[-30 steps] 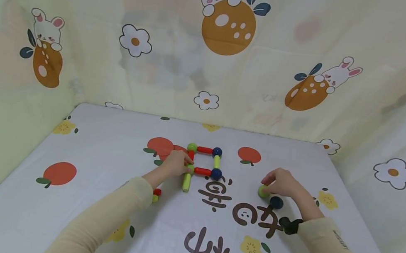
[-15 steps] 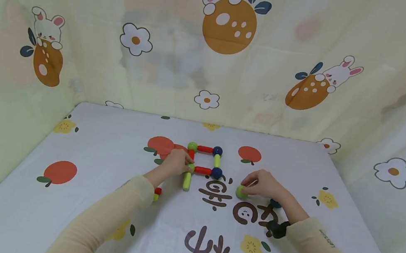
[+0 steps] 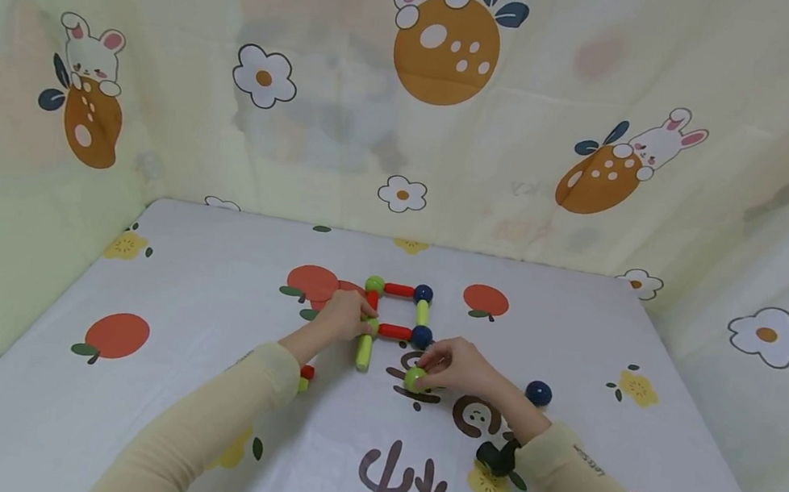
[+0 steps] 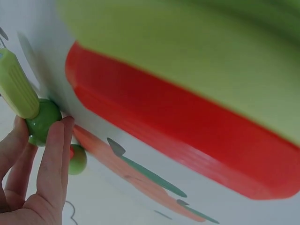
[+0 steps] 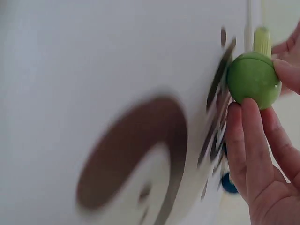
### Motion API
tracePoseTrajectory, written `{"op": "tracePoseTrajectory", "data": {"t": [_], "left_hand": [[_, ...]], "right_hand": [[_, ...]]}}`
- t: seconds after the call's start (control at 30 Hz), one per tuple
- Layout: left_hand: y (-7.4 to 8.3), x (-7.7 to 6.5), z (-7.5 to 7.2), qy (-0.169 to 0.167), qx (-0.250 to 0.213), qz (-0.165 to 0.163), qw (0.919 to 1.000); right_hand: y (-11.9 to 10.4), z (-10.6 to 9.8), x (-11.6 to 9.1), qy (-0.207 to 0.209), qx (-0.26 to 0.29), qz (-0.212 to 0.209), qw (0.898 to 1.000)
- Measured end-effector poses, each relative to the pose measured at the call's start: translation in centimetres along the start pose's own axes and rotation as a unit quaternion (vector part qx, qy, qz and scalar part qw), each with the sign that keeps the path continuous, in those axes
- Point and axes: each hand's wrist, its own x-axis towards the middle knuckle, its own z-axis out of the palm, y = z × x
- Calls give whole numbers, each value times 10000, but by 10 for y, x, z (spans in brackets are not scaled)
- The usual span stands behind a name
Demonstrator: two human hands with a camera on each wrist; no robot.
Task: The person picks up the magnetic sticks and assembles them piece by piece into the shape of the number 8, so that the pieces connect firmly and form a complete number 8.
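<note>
A square of rods and balls lies on the table, with a red rod (image 3: 400,290) along its back and dark blue balls (image 3: 421,336) at its right corners. My left hand (image 3: 342,317) pinches the green ball (image 4: 43,123) at its front left corner. From that ball a yellow-green rod (image 3: 363,354) points toward me. Between thumb and fingertips, my right hand (image 3: 463,367) holds another green ball (image 5: 253,80), low over the printed characters, to the right of the rod's free end. A further green ball (image 3: 374,285) forms the back left corner.
One loose dark blue ball (image 3: 538,393) sits to the right, beyond my right forearm. Beside my left sleeve lie a red rod (image 3: 307,372) and a yellow-green rod (image 3: 302,386), partly hidden by it. Patterned cloth (image 3: 332,150) hangs behind the table.
My right hand has carried the green ball leftward, away from the loose blue ball and toward the square. The left hand has stayed at its corner.
</note>
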Motion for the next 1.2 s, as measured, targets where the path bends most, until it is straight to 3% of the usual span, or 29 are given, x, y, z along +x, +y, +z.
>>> {"op": "tracePoseTrajectory", "data": {"t": [0.2, 0.37, 0.53, 0.83, 1.2], "left_hand": [[-1, 1, -1, -37, 192, 39, 9998], [0, 1, -2, -42, 240, 73, 9997], [1, 0, -3, -60, 171, 79, 9998], [2, -2, -3, -76, 168, 59, 9998], [2, -2, -4, -93, 280, 164, 9994]], "right_hand": [[-15, 24, 11, 59, 359, -46, 9993], [-25, 38, 17, 77, 622, -317, 9975], [-32, 44, 20, 47, 698, -406, 9967], [-38, 50, 22, 165, 646, -138, 9977], [-43, 59, 27, 342, 680, -295, 9967]]}}
